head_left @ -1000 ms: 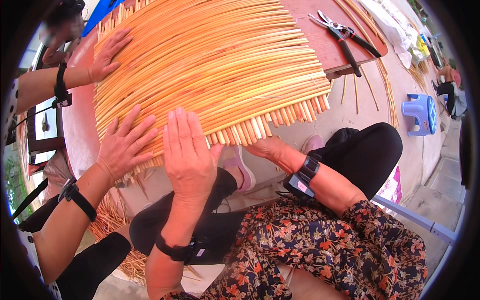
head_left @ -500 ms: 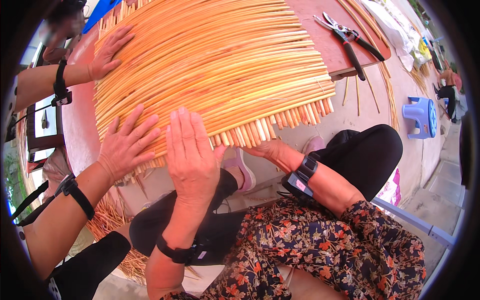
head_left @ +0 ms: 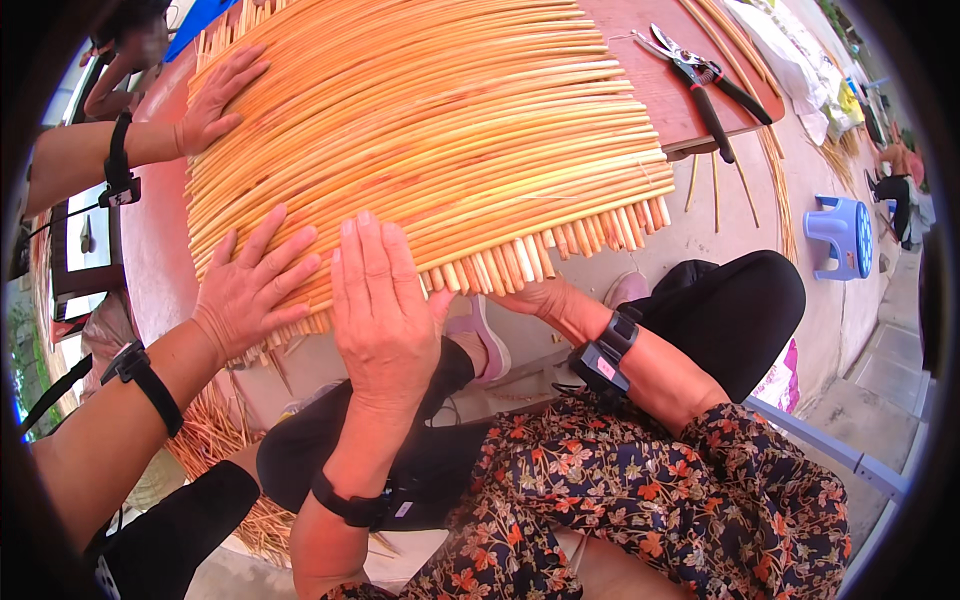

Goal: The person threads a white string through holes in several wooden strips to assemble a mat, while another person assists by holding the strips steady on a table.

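A mat of pale yellow-orange sticks (head_left: 430,130) lies across a reddish table (head_left: 645,80), short crosswise stick ends showing along its near edge. My left hand (head_left: 385,310) grips that edge, fingers close together on top and thumb at the front. Just right of it, my right hand (head_left: 540,300) reaches beneath the edge, its fingers hidden. Two hands of a co-worker at the left rest on the mat with fingers spread, one lower (head_left: 250,290), beside my left hand, the other higher (head_left: 215,110).
Black-handled shears (head_left: 705,90) lie at the table's right. Loose sticks (head_left: 215,450) lie at lower left. A blue stool (head_left: 835,240) stands on the floor at right, with white sacks (head_left: 780,60) behind. Another person (head_left: 900,185) sits farther off.
The mat and my left hand appear shifted slightly right in the picture, as do the shears. The co-worker's hands appear slightly higher. The grip on the edge looks the same.
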`<move>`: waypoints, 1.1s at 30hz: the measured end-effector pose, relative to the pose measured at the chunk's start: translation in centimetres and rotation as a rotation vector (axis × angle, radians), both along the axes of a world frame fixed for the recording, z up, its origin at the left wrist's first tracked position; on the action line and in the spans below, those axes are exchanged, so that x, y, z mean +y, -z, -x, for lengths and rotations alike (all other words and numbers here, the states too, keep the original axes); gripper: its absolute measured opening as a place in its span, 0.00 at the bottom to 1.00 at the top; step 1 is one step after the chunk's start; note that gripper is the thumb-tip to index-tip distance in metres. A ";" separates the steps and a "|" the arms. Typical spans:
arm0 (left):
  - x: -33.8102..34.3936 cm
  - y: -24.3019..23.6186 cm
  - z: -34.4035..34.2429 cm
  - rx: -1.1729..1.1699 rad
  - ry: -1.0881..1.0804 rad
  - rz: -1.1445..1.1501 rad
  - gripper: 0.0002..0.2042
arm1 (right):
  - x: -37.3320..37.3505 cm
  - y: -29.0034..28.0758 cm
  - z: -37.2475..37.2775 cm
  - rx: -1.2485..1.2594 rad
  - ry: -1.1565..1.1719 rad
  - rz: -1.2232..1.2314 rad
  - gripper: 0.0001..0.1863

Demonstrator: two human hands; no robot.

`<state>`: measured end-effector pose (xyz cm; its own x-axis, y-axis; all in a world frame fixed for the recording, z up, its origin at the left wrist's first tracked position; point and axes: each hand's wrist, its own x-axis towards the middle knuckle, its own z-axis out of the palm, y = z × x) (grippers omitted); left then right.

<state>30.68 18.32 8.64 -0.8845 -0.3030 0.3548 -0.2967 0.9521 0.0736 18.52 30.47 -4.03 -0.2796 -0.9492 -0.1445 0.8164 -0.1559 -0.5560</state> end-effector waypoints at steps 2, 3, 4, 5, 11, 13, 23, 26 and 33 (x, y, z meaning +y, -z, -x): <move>-0.1 -0.1 -0.7 -0.012 -0.018 0.003 0.38 | -0.6 0.3 -0.8 -0.034 0.020 -0.007 0.25; 0.3 0.7 0.9 0.005 0.036 -0.016 0.38 | 0.7 0.3 0.4 -0.015 0.074 -0.026 0.25; 0.3 0.8 0.8 0.005 0.033 -0.017 0.38 | 0.6 0.1 0.3 -0.010 0.074 -0.031 0.25; 0.3 0.9 0.7 0.008 0.035 -0.018 0.38 | 0.6 0.0 0.2 -0.004 0.077 -0.038 0.25; 0.0 -0.3 -0.8 -0.008 -0.004 -0.004 0.38 | -0.6 0.4 -0.5 -0.163 0.005 0.123 0.23; 0.1 -0.2 -0.7 -0.002 0.007 -0.007 0.38 | -0.3 0.3 -0.2 -0.169 0.006 0.136 0.23; 0.4 -0.6 -1.1 0.001 0.006 -0.081 0.37 | -0.4 0.0 -0.4 -0.127 0.013 0.095 0.22; 0.5 -0.6 -1.2 -0.002 0.005 -0.075 0.37 | -0.1 -0.2 -0.7 -0.106 0.013 0.080 0.22; 0.5 -0.4 -1.5 -0.022 0.025 -0.040 0.37 | -0.1 -0.9 -1.3 -0.056 0.031 0.051 0.22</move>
<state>32.15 18.79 9.00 -0.8995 -0.2942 0.3229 -0.2748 0.9557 0.1050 19.80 30.37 -3.12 -0.3014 -0.9468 -0.1126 0.8407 -0.2081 -0.5000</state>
